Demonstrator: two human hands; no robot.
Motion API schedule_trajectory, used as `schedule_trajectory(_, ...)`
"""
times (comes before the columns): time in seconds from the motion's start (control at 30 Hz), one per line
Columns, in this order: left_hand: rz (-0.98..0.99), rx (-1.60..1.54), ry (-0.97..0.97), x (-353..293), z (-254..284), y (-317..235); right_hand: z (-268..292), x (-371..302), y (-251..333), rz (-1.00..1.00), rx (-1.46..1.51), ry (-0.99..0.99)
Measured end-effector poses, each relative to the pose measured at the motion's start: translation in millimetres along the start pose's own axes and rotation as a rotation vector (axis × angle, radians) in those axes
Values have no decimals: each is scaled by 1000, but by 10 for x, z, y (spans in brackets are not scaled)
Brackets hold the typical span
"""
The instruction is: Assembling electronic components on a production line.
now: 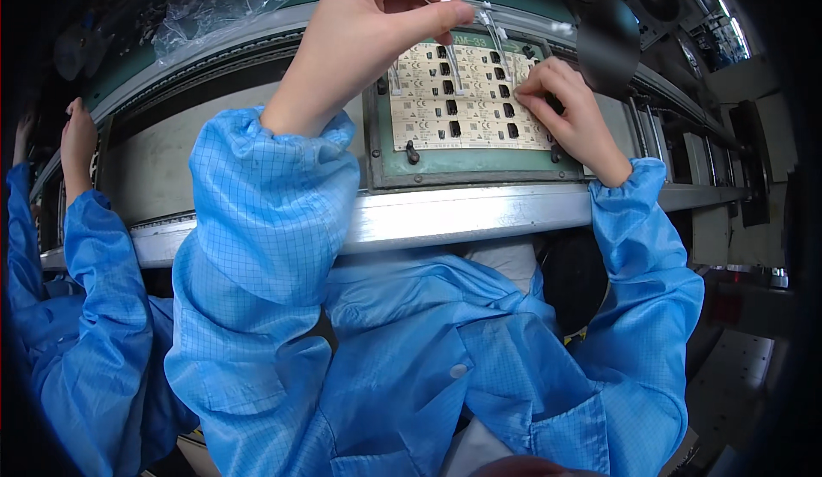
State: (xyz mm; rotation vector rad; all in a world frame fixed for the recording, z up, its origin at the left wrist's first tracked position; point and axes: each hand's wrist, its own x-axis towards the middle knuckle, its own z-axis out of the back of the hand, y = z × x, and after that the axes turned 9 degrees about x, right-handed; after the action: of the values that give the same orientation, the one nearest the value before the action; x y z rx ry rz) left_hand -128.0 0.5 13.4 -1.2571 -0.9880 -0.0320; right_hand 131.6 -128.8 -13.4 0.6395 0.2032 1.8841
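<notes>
My left hand [398, 10] is raised over the far side of a cream circuit board panel [432, 126], its thumb and fingers pinching a thin wire lead with small white connectors. More thin leads with white ends [493, 25] lie over the panel's far edge. Low at the panel's right side, my right hand [565, 104] has its thumb and forefinger together near the right column of black components [504, 92]. Whatever sits between those fingertips is too small to make out. The panel rests in a green fixture plate [479, 162], with a dark clip [413, 153] at its near left corner.
A metal rail [462, 213] runs along the near side of the conveyor line. Clear plastic bags [231, 2] lie beyond the far rail. At the left, a co-worker in a blue sleeve [103, 263] has a hand [79, 147] over the same line.
</notes>
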Motion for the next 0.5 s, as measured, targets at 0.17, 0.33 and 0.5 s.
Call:
schedule_trajectory(0.17,-463,-61,198,88,106,274,-36,27,-18,-53,98,-8)
schedule_trajectory(0.33,167,314,-57,-102,23,-39,-108,35,-104,-39,84,-28)
schedule_trajectory(0.5,229,294,-15,-63,35,-44,-105,0,-67,-32,14,-31)
